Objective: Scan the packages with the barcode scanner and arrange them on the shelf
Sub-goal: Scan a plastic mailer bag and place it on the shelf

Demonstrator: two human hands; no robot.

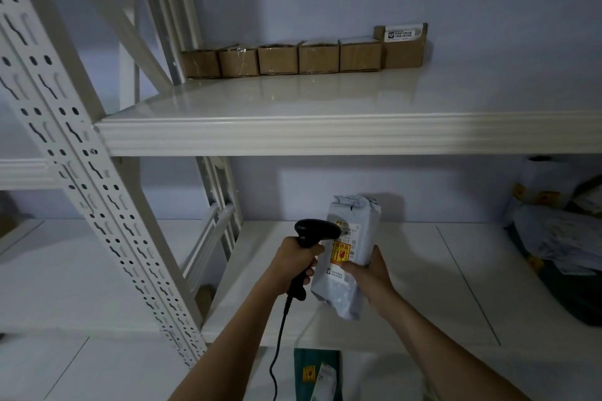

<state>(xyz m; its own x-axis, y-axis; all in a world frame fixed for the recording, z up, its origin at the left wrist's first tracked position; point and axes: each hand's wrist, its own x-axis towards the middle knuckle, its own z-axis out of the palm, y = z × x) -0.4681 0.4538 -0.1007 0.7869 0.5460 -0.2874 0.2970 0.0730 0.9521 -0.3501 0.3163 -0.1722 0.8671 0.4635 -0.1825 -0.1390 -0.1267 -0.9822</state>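
A black barcode scanner (315, 232) is gripped by the left hand (298, 259), aimed at a grey package (350, 254) clasped by the right hand (368, 268) before the lower shelf (423, 270). Six cardboard boxes (303, 55) are lined along the upper shelf (293, 137).

Glossy white shelf board (293, 101); matt brown cardboard boxes (278, 59); smooth grey plastic mailer bag (350, 254); matt black plastic scanner (314, 231).
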